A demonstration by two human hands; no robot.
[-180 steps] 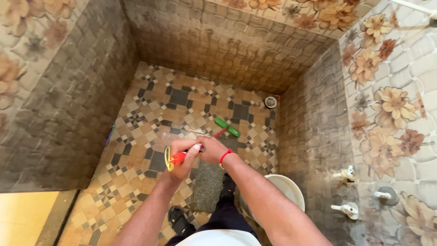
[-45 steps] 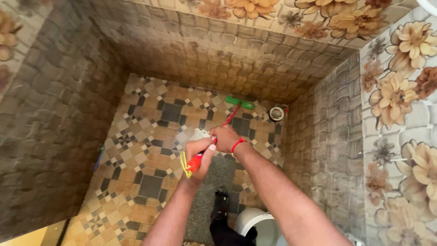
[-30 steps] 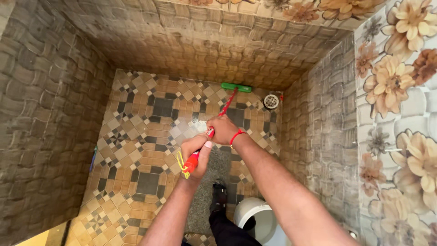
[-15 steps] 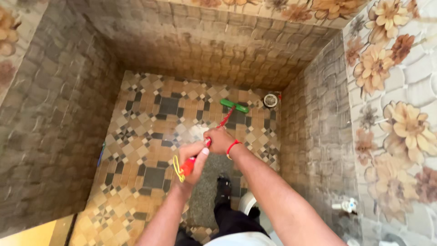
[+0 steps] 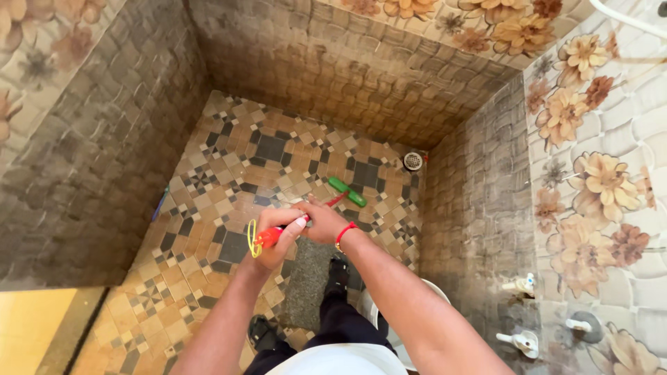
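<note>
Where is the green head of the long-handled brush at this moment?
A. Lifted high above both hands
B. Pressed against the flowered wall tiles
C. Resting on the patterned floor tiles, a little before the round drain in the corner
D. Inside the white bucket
C: the green brush head lies on the patterned floor, short of the round drain, while the left hand and right hand grip the red handle.

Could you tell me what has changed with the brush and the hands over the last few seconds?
The green brush head was pushed out toward the floor drain by the far wall, then drawn back to mid-floor. Both the left hand and right hand stayed clasped on the red handle; nothing was let go.
</note>
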